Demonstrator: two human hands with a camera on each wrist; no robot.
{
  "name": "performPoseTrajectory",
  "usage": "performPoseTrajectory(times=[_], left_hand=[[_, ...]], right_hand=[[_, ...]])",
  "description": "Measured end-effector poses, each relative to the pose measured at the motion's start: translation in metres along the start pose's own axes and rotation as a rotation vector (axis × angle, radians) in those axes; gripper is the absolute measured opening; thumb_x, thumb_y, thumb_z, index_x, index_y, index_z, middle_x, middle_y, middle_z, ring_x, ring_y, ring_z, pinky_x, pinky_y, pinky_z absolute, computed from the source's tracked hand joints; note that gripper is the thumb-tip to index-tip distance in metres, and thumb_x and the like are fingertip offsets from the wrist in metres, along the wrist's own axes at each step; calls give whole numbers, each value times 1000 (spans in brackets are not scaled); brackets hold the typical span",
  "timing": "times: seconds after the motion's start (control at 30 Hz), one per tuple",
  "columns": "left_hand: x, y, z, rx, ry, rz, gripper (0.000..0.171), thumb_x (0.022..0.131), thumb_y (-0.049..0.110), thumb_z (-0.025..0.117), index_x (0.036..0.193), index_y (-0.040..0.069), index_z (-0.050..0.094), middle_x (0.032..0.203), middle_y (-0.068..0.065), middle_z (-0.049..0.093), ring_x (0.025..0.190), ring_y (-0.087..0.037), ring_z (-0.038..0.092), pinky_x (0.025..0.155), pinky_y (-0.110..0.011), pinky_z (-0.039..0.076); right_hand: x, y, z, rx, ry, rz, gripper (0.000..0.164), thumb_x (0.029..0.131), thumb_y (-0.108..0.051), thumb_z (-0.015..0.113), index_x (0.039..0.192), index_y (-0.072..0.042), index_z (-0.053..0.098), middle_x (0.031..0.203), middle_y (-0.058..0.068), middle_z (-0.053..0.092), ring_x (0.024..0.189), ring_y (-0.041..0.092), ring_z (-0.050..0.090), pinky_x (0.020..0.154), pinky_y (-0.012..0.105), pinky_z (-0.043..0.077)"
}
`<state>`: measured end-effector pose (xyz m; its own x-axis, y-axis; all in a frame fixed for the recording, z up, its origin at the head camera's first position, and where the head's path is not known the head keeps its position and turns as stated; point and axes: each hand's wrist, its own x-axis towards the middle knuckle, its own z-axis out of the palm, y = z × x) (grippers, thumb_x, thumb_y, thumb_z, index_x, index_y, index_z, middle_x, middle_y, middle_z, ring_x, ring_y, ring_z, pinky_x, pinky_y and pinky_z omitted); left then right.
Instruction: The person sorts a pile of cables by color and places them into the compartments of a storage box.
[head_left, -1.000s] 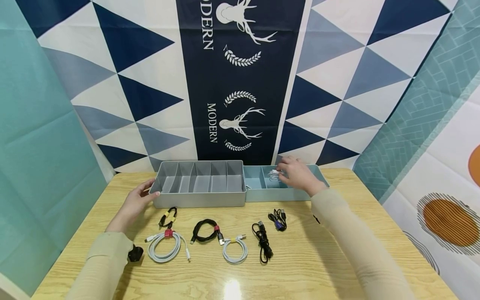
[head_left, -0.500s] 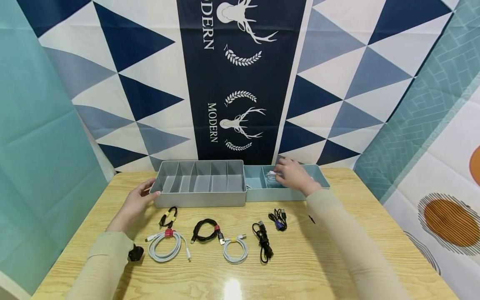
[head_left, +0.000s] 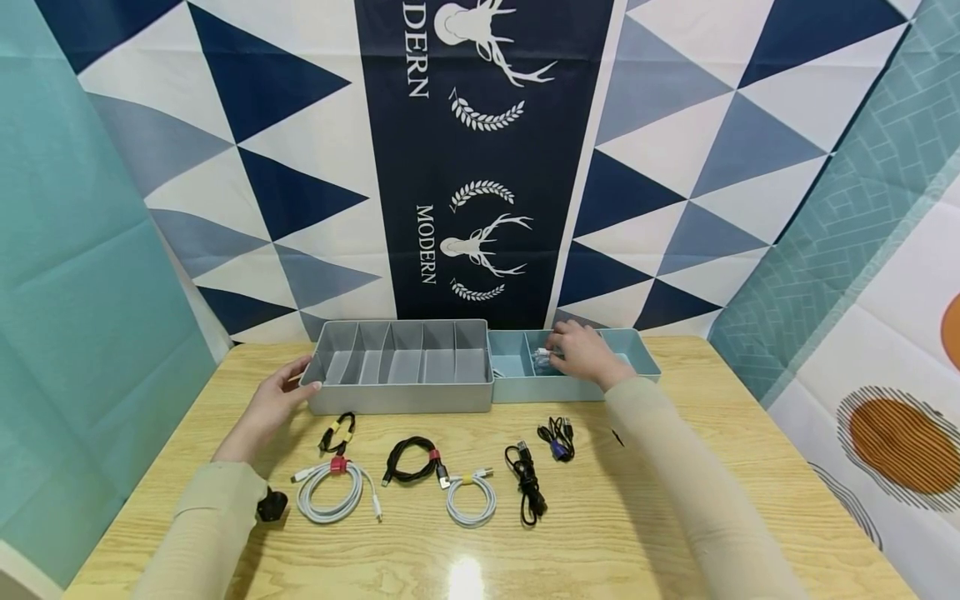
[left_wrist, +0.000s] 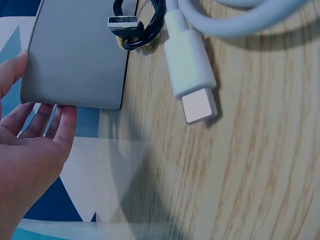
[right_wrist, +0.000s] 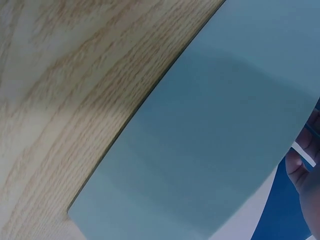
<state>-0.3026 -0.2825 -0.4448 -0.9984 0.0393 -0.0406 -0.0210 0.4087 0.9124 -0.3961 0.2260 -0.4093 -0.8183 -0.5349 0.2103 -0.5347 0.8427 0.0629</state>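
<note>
My left hand holds the left end of a grey divided storage box. In the left wrist view, the thumb lies at the rim of the grey box and the fingers of the left hand touch its end. My right hand reaches into the middle compartment of a light blue divided box, its fingers pinching a bundled white cable. The right wrist view mostly shows the outer wall of the blue box, with part of the right hand above the rim; the fingertips are partly hidden.
Several bundled cables lie in front of the boxes: a short black cable, a thick white cable, black cables, a smaller white cable and a black cable with blue tie. A patterned cloth hangs behind.
My right hand and the white cable have shifted slightly left and lower within the blue box's middle compartment. The left hand stays at the grey box's end.
</note>
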Motion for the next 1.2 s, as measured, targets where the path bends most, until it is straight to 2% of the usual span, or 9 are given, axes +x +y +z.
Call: performPoseTrajectory(times=[0.17, 0.43, 0.87, 1.2], left_hand=[[0, 1, 0, 4, 0, 5, 71, 96, 30, 56, 152, 11, 18, 155, -21, 16, 138, -43, 21, 108, -56, 28], [0, 1, 0, 5, -2, 9, 70, 96, 27, 55, 152, 11, 17, 155, -21, 15, 138, -44, 21, 108, -56, 28], [1, -1, -1, 21, 7, 33, 71, 96, 30, 56, 152, 9, 18, 154, -22, 17, 137, -45, 23, 108, -56, 28], [0, 0, -1, 21, 9, 11, 72, 95, 34, 56, 152, 11, 18, 155, -20, 17, 138, -43, 23, 108, -55, 28]], right_hand=[[1, -1, 3, -19, -14, -7, 16, 87, -24, 64, 97, -14, 71, 94, 3, 57, 85, 23, 49, 73, 44, 44], [3, -1, 5, -22, -26, -4, 15, 87, -24, 66, 97, -14, 71, 96, 4, 59, 88, 25, 51, 80, 50, 45], [4, 3, 9, 18, 6, 17, 16, 87, -21, 65, 99, -13, 71, 95, 6, 58, 84, 24, 50, 73, 47, 45], [2, 6, 11, 73, 41, -1, 14, 88, -19, 65, 97, -11, 71, 91, 6, 57, 77, 23, 47, 69, 44, 45]])
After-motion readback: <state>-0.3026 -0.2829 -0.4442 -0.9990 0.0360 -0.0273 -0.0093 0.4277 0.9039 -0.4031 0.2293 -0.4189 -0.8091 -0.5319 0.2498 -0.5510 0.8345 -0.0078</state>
